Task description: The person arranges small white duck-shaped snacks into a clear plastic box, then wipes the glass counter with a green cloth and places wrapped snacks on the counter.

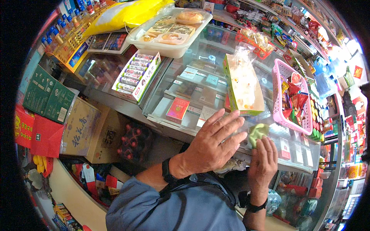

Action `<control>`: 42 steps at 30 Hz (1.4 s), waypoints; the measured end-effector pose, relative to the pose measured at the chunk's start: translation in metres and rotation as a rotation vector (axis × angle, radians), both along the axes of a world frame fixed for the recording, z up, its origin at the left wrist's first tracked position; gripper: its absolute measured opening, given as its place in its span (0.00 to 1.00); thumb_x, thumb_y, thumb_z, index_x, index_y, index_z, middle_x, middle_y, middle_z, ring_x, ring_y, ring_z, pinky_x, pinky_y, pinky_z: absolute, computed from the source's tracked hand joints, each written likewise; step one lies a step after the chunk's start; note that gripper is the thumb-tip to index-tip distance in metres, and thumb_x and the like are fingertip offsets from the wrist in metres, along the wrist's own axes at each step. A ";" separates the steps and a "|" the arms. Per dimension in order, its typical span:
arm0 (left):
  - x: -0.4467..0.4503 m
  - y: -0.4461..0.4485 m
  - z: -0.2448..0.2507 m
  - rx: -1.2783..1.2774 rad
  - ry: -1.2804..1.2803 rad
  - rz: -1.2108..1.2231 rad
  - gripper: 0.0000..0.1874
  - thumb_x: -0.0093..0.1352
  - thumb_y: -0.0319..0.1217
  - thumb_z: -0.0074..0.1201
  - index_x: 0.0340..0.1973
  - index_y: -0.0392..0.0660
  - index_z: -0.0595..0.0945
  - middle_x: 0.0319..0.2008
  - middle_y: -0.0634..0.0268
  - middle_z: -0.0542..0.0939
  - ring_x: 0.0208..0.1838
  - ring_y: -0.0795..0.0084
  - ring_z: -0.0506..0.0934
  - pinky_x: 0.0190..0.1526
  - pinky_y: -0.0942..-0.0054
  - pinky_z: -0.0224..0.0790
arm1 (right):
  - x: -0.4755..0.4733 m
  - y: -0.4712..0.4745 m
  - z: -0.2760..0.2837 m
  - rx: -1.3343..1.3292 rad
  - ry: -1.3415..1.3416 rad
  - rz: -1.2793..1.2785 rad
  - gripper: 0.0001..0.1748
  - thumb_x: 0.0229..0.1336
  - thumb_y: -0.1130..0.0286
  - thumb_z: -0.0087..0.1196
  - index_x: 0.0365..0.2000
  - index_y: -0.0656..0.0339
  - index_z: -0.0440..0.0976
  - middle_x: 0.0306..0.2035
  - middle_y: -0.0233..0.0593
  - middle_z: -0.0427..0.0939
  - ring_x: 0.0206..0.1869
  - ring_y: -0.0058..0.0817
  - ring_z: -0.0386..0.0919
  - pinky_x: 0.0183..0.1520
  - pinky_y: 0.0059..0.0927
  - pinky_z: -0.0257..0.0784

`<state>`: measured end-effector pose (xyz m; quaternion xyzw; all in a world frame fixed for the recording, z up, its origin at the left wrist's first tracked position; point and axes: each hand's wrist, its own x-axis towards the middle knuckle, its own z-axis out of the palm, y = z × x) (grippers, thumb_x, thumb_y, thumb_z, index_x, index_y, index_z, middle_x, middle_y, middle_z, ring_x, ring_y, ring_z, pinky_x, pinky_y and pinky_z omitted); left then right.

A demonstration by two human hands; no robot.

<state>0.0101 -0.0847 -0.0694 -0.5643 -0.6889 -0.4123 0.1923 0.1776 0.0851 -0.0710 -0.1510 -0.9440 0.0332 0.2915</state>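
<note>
My right hand [263, 156] has its fingers on a crumpled green cloth [258, 133] at the front of the glass display counter [162, 101]. My left hand [215, 141] is spread over the counter's front edge and holds nothing. Its fingertips lie close to the near end of an open green carton [242, 86] with clear-wrapped pale goods inside; whether they touch it cannot be made out. Under the glass are several small packs, one of them a red box [177, 110]. A pink plastic basket [277, 95] of wrapped snacks stands to the right of the cloth.
Left on the counter sit a box of rolled candy [137, 75] and a white tray [185, 47] of packaged pastries. A yellow bag [130, 16] lies behind. Cardboard boxes [79, 127] stand below at left. Colourful jars [315, 115] line the right end, beside a red basket [254, 44] farther back.
</note>
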 end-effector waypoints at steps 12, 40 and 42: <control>0.003 -0.036 -0.013 0.029 -0.125 -0.010 0.18 0.83 0.34 0.57 0.63 0.39 0.84 0.67 0.48 0.84 0.72 0.46 0.81 0.76 0.45 0.71 | -0.071 -0.051 -0.002 -0.084 -0.119 0.508 0.38 0.61 0.67 0.65 0.71 0.64 0.71 0.77 0.54 0.71 0.82 0.52 0.66 0.86 0.56 0.58; -0.065 -0.049 0.008 -0.424 -0.050 0.306 0.22 0.81 0.25 0.50 0.70 0.41 0.82 0.73 0.41 0.78 0.81 0.40 0.70 0.83 0.49 0.61 | -0.021 0.049 0.030 -0.425 0.043 0.248 0.08 0.64 0.70 0.71 0.33 0.61 0.83 0.35 0.43 0.81 0.37 0.45 0.82 0.42 0.45 0.77; -0.048 -0.060 0.010 -0.453 -0.056 0.199 0.22 0.80 0.22 0.52 0.69 0.39 0.82 0.73 0.41 0.78 0.82 0.41 0.70 0.84 0.48 0.61 | -0.024 0.051 0.030 -0.464 0.044 0.247 0.08 0.64 0.70 0.72 0.32 0.61 0.83 0.33 0.43 0.80 0.35 0.45 0.81 0.40 0.44 0.76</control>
